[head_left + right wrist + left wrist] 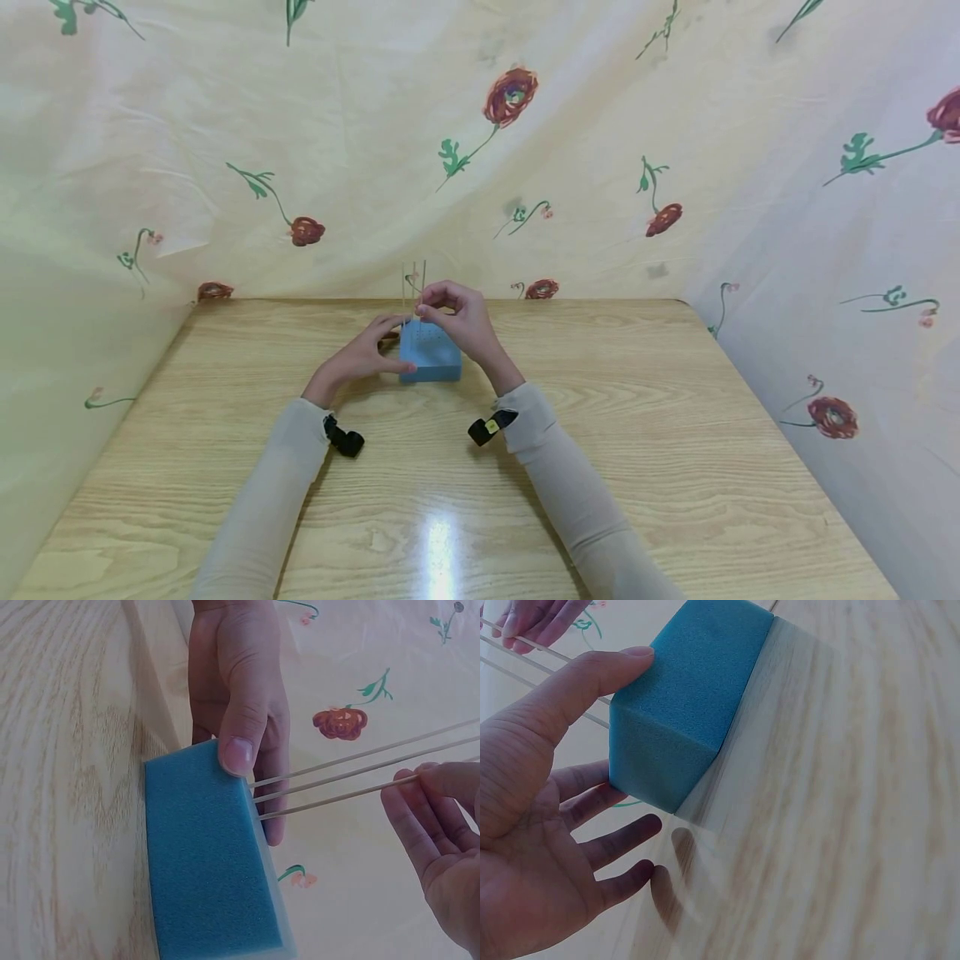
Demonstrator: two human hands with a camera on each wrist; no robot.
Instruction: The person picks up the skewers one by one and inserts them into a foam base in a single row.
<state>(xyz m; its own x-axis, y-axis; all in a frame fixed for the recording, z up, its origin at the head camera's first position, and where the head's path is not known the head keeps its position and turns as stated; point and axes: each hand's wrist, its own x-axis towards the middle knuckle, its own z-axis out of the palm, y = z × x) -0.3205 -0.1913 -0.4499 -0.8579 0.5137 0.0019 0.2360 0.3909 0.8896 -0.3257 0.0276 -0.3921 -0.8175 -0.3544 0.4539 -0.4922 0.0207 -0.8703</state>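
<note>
A blue foam block [431, 374] with small holes in its top lies on the table. Three thin wooden sticks stand upright in it near its left side. My left hand [357, 353] holds the block from the left, thumb on the front top edge and forefingers reaching to the far side; its outer fingers [626, 881] are spread off the foam. Above the block, my right hand [467, 325] pinches one wooden stick [337, 799] between thumb and fingertips. That stick's lower end meets the top of the foam. How deep the sticks go is hidden inside the block.
The wood-grain table [645, 433] extends to both sides and in front of the block. A flower-patterned cloth [360, 125] hangs close behind the table's back edge and along its sides. Black cameras sit on both wrists, the right one [482, 428] near the tabletop.
</note>
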